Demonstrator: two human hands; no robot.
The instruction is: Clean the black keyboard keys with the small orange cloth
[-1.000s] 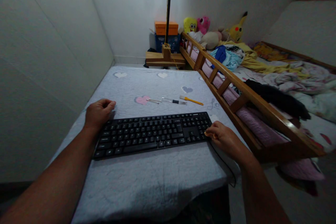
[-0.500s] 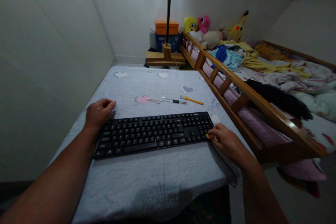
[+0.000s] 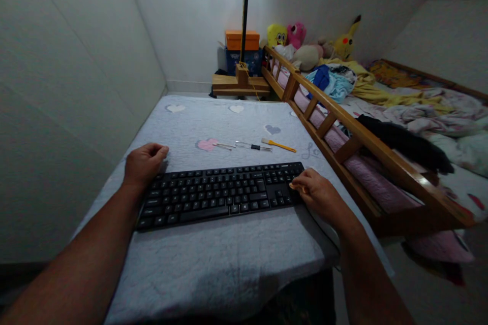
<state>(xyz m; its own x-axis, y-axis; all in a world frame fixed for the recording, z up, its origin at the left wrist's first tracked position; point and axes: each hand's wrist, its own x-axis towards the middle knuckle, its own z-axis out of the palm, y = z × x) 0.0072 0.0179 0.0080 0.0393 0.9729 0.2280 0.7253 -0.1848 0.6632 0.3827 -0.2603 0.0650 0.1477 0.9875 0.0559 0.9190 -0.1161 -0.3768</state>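
A black keyboard [image 3: 213, 190] lies flat on the cloth-covered table, slightly slanted. Beside its far left corner rests my left hand [image 3: 144, 163], fingers curled closed, with nothing visible in them. My right hand [image 3: 315, 192] is over the number pad at the keyboard's right end. It pinches a small tan piece of cloth [image 3: 293, 186], mostly hidden by the fingers, against or just above the keys. Behind the keyboard lie a yellow-handled brush [image 3: 281, 146], a thin wire tool with a black grip [image 3: 255, 147], and cotton swabs [image 3: 224, 146].
A wooden bed rail [image 3: 331, 111] runs along the table's right side, with bedding and plush toys beyond. A wall [image 3: 87, 86] borders the left. At the back stand an orange box [image 3: 242, 39] and a pole on a wooden base [image 3: 224, 85]. The keyboard cable [image 3: 322, 231] trails off the front right.
My right hand has moved left and slightly away from me, from the keyboard's right edge onto the number pad, with the tan cloth. My left hand has stayed put.
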